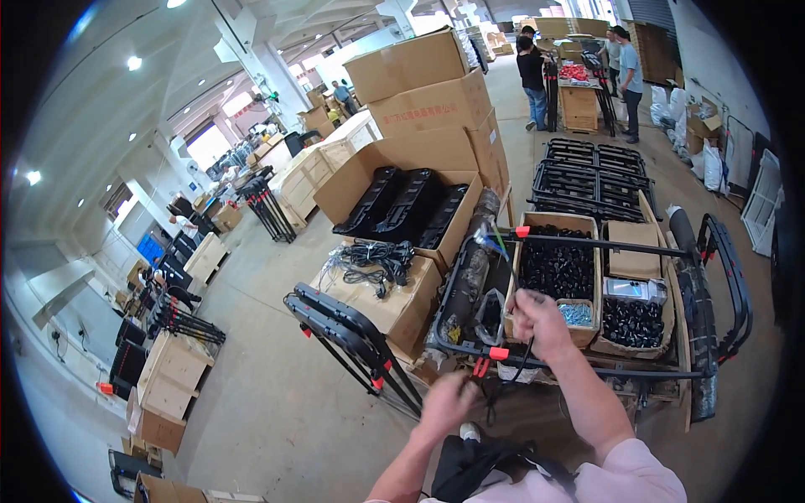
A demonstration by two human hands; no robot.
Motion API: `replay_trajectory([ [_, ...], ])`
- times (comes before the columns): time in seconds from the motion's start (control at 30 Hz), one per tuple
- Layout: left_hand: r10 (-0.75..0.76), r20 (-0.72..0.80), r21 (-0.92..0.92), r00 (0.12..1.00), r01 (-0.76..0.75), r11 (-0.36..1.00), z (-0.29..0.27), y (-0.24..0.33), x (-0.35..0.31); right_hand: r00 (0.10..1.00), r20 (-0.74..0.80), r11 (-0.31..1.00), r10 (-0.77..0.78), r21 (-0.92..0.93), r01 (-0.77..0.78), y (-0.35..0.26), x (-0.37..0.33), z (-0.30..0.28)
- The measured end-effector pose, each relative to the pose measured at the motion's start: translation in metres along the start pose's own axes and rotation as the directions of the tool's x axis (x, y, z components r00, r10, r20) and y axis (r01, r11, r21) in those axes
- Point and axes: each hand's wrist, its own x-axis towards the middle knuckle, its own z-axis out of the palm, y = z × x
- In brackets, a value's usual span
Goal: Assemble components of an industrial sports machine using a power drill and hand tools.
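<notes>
My right hand [541, 325] is closed around a thin black cable [524, 362], raised above the near side of a black tubular frame [608, 245] with red clips. Thin strands rise above that fist, and the cable hangs below it in a loop. My left hand [449, 404] is lower and to the left, fingers curled and somewhat blurred; what they hold, if anything, I cannot make out. Beside its fingertips is a red piece [480, 367], next to a red clip [499, 354] on the frame's near bar.
Under the frame sit a carton of black parts [555, 260], a small box of silvery hardware [576, 314] and another box of black parts [635, 323]. Folded black frames [340, 323] lean at left. A cable bundle [369, 264] lies on a carton. People work farther off.
</notes>
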Motion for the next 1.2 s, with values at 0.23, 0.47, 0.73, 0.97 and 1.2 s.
replay_trajectory([
  [0.23, 0.333, -0.634, 0.235, 0.698, -0.236, 0.943, -0.101, 0.034, 0.049, 0.948, 0.237, 0.975, 0.212, 0.018, -0.223, 0.029, -0.057, 0.03],
  [0.47, -0.172, 0.052, -0.935, 0.984, 0.109, 0.336, -0.035, -0.005, 0.053, 0.954, 0.198, 0.918, 0.227, -0.37, -0.141, 0.05, -0.085, 0.027],
  [0.73, -0.284, 0.254, -0.942, 0.925, 0.303, 0.143, -0.011, -0.013, 0.025, 0.967, 0.243, 0.656, 0.077, -0.743, 0.135, 0.107, -0.103, -0.014],
  [0.97, -0.25, 0.312, -0.905, 0.916, 0.367, 0.214, 0.008, -0.053, 0.011, 0.979, 0.145, 0.557, 0.142, -0.829, 0.042, 0.136, -0.099, -0.015],
  [1.2, -0.158, 0.433, -0.901, 0.887, 0.42, -0.113, 0.038, -0.115, 0.027, 0.95, 0.113, 0.397, 0.291, -0.918, -0.013, 0.18, -0.076, -0.017],
])
